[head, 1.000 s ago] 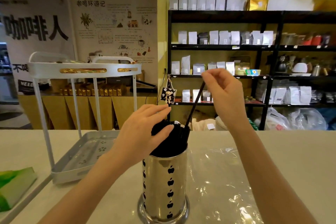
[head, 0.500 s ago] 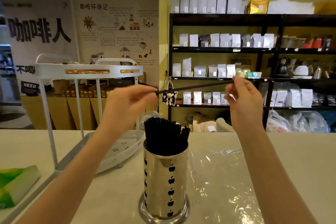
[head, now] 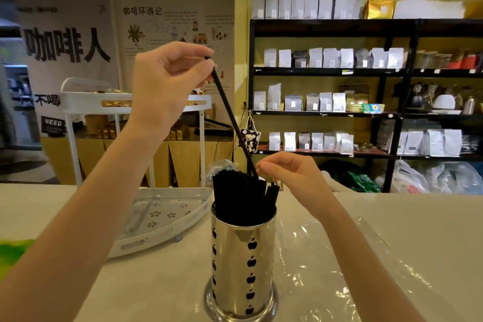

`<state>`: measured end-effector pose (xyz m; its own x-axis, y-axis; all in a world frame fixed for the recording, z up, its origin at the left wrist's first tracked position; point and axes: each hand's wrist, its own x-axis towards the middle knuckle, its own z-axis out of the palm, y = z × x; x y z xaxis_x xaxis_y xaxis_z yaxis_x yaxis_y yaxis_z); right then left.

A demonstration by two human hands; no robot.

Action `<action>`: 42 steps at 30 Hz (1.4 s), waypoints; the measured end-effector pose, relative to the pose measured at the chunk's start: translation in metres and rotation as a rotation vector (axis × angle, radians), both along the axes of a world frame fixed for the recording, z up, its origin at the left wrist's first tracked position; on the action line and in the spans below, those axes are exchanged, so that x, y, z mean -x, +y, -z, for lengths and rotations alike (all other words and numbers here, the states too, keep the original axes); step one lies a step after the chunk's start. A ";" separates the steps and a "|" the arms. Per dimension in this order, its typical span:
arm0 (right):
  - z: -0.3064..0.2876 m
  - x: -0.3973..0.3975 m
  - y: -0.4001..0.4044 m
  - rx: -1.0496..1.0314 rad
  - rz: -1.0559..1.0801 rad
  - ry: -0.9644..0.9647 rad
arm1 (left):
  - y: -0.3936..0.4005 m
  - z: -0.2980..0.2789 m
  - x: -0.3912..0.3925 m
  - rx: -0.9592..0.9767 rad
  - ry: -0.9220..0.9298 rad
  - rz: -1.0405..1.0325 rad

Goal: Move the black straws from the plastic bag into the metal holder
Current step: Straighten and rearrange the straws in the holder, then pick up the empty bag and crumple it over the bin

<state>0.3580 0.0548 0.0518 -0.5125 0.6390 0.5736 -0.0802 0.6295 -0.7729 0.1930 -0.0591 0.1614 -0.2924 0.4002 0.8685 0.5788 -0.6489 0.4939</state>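
A shiny metal holder (head: pixel 241 264) with apple-shaped cutouts stands on the counter in front of me, packed with several upright black straws (head: pixel 243 198). One more black straw (head: pixel 230 117) slants from upper left down to the bundle's top. My left hand (head: pixel 167 81), raised high, pinches its upper end. My right hand (head: pixel 290 178) sits just right of the bundle, fingertips pinched at the straw's lower end. A clear plastic bag (head: pixel 339 264) lies flat on the counter to the holder's right; no straws show in it.
A white two-tier corner rack (head: pixel 162 217) stands on the counter left of the holder. A green item (head: pixel 13 253) lies at the left edge. Black shelves (head: pixel 366 112) with pouches stand behind the counter.
The straw, held level between both hands above the holder, has tilted steeply. My left hand rose with one end; my right hand came down with the other end to the bundle's top.
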 end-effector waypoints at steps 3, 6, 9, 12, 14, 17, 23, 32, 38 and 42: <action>0.002 -0.001 0.002 -0.050 0.057 -0.024 | 0.000 0.007 -0.003 0.051 0.092 -0.003; 0.001 -0.005 0.003 -0.074 0.083 -0.046 | 0.002 0.020 -0.005 0.136 0.147 0.003; 0.000 -0.007 0.004 -0.090 0.085 -0.062 | 0.005 0.038 -0.007 0.218 0.184 -0.013; -0.001 -0.008 0.005 -0.104 0.107 -0.058 | 0.007 0.061 -0.011 0.281 0.211 -0.017; -0.002 -0.008 0.003 -0.123 0.121 -0.043 | 0.009 0.077 -0.013 0.322 0.243 -0.027; -0.002 -0.008 0.001 -0.138 0.127 -0.060 | 0.013 0.098 -0.015 0.350 0.284 -0.059; 0.004 -0.002 -0.001 -0.203 0.166 -0.173 | 0.014 0.124 -0.016 0.275 0.491 -0.213; 0.001 -0.006 -0.001 -0.307 0.172 -0.275 | 0.005 0.139 -0.066 -0.105 0.622 -0.255; -0.019 -0.030 0.000 -0.179 0.315 0.133 | 0.021 0.214 -0.122 0.454 0.805 0.181; -0.021 -0.039 0.012 -0.142 0.396 0.255 | 0.045 0.259 -0.137 1.005 1.025 0.202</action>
<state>0.3969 0.0671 0.0725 -0.0779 0.6632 0.7444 0.0115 0.7472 -0.6645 0.3302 -0.0141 -0.0981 0.4071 0.9133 -0.0099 0.8932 -0.3958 0.2134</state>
